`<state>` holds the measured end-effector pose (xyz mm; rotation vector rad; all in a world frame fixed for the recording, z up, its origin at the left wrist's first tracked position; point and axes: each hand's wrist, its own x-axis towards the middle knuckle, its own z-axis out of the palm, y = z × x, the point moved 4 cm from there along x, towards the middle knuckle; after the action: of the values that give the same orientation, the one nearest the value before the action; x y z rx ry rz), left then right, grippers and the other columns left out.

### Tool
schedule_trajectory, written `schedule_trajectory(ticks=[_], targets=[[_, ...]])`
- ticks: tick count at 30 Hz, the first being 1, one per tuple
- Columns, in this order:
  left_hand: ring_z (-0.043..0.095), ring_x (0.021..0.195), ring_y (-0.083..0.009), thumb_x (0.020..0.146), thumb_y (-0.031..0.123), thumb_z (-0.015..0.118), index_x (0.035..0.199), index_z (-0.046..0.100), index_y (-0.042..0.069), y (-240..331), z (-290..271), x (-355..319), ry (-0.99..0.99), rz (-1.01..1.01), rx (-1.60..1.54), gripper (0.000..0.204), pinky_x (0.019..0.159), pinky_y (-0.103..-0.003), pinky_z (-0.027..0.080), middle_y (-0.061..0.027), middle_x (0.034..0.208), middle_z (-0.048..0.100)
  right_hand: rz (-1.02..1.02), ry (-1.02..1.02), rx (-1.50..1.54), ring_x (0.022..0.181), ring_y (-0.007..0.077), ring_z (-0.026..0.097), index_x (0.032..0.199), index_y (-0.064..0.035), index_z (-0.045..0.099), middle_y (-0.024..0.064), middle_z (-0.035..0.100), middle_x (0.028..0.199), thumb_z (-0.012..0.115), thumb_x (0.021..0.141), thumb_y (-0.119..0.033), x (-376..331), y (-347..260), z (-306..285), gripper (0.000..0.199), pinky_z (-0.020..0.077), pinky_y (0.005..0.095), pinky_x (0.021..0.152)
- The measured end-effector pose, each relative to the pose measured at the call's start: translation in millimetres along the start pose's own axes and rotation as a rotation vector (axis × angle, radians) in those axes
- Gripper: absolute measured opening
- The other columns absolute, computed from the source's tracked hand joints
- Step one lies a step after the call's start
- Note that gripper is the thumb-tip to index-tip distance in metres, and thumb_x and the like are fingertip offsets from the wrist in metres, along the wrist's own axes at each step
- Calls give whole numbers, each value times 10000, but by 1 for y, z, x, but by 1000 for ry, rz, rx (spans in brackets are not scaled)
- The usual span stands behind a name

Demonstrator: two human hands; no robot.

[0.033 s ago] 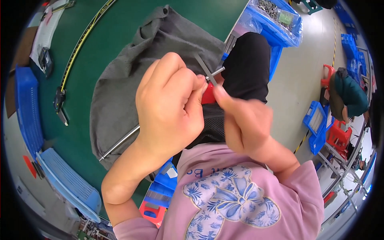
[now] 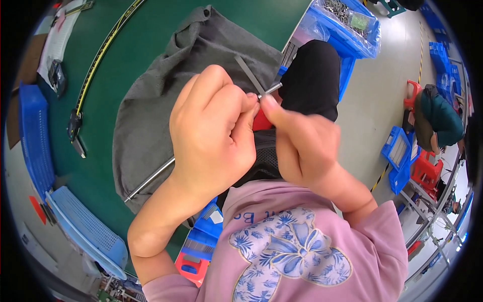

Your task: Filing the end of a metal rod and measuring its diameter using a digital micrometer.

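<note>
My left hand [image 2: 209, 126] is closed around a slim metal rod [image 2: 274, 88], whose bright end pokes out past the thumb and forefinger. A similar shiny rod length [image 2: 151, 179] emerges behind my left wrist, roughly in line with that end; the hand hides whatever lies between. In my right hand [image 2: 309, 143], slightly blurred, is a narrow flat grey file [image 2: 249, 73], pinched near the thumb. It crosses the rod close to its end and seems to touch it. Beneath both hands shows a red piece [image 2: 261, 121], mostly covered. A grey cloth [image 2: 201, 55] lies under the rod.
Calipers [image 2: 75, 123] lie on the green table [image 2: 126, 60] at left, beside blue trays [image 2: 37, 136]. At upper right, a blue bin [image 2: 347, 30] holds bagged small metal parts. Another person [image 2: 440, 118] sits far right, near blue crates [image 2: 397, 148].
The file has slid up and left across the rod, and my right hand has shifted slightly the same way. My left hand and the rod stay nearly still.
</note>
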<state>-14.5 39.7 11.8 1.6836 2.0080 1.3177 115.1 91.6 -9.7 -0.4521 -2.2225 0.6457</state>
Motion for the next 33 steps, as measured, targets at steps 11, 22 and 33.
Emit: schedule_trajectory(ticks=[11, 22, 33], targets=[[458, 578, -270, 615, -83, 640, 643, 500, -1, -2, -1, 1, 10, -4, 2, 165, 496, -353, 359, -99, 657, 426, 48, -48, -19, 379, 160, 466, 1057, 31, 619, 28, 480, 513, 554, 567, 32, -9, -4, -5, 494, 345, 275, 371], [459, 580, -265, 619, -86, 637, 647, 501, 0, -3, -1, 1, -15, -21, 4, 163, 494, -351, 360, -95, 670, 432, 79, -108, 23, 440, 183, 519, 1046, 33, 620, 77, 572, 631, 548, 630, 83, -5, -2, -8, 426, 396, 283, 426], [456, 583, -268, 618, -80, 644, 644, 499, -2, -2, -2, 2, 10, 3, 10, 167, 499, -353, 361, -96, 667, 428, 146, -230, 64, 474, 205, 549, 1053, 43, 617, 123, 605, 683, 525, 655, 125, 12, -2, -4, 417, 413, 265, 461]])
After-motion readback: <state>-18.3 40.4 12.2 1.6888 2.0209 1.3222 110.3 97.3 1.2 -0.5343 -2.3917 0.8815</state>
